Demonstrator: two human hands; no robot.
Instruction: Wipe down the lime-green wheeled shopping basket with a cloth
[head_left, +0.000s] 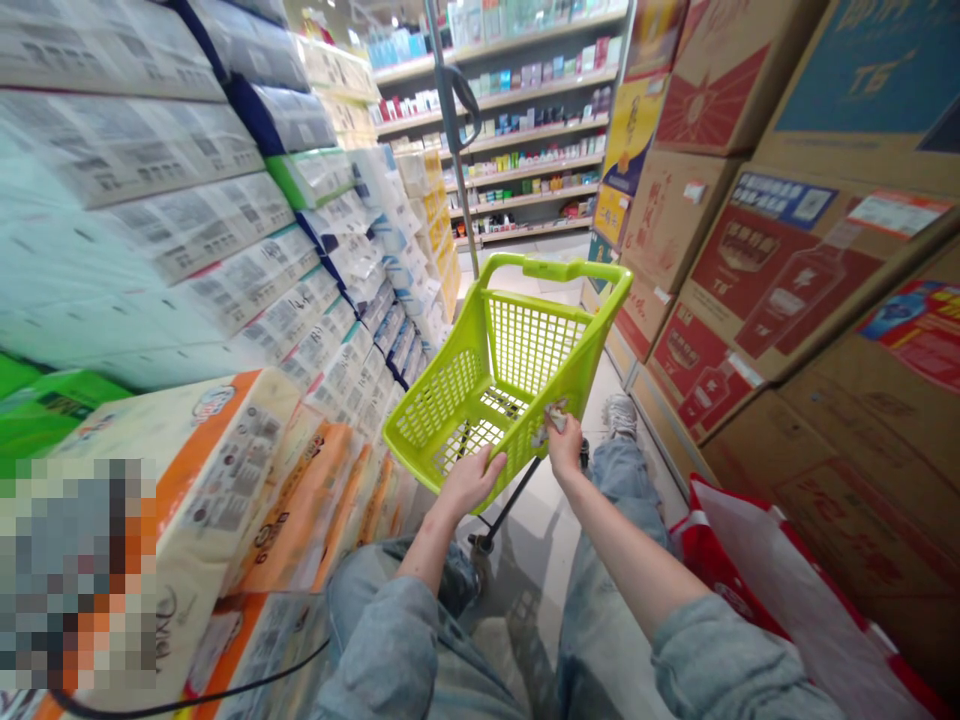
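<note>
A lime-green plastic shopping basket point(480, 390) on a trolley frame is tilted in front of me in a narrow shop aisle. My left hand point(474, 478) grips its near lower rim, fingers wrapped round the edge. My right hand point(564, 440) presses a small whitish crumpled cloth or wipe point(553, 417) against the basket's right wall, fingers pinched on it. The basket's green handle point(559, 268) points away from me. My legs in light jeans and a pale shoe point(619, 413) show below.
Stacked tissue packs point(225, 270) wall the left side. Brown and red cardboard cartons point(757, 260) stack up on the right. A red and white bag point(750, 570) lies at the lower right. Shelves of goods point(525, 130) and a metal pole point(454, 130) stand ahead.
</note>
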